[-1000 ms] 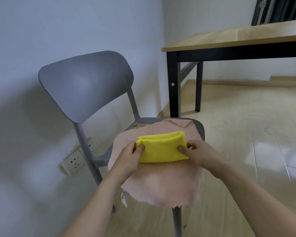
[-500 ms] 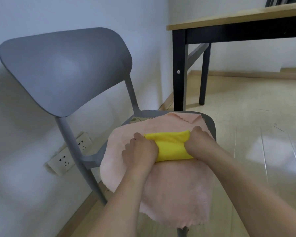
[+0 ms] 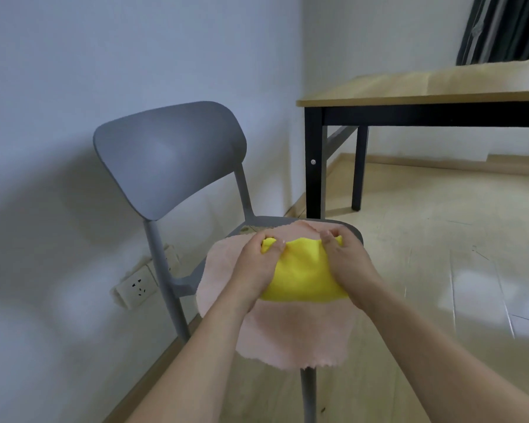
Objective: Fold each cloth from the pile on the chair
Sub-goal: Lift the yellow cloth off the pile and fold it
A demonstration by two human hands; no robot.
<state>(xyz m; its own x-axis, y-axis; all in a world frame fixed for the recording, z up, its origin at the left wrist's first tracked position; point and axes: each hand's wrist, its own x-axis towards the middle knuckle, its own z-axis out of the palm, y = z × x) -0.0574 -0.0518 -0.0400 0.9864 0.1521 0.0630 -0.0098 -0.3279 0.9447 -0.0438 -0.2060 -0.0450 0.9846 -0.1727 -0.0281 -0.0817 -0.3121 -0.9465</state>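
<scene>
Head view. The yellow cloth (image 3: 306, 273) lies on the pink cloth (image 3: 293, 334), which is spread over the seat of the grey chair (image 3: 168, 154). Judged soft, light and limp, the yellow cloth will sag if lifted by one point; take hold at its two far corners. The left hand (image 3: 257, 264) pinches the far-left corner, fingers curled. The right hand (image 3: 345, 264) grips the far-right corner likewise. Both hands rest on the cloth, set apart at its opposite ends.
</scene>
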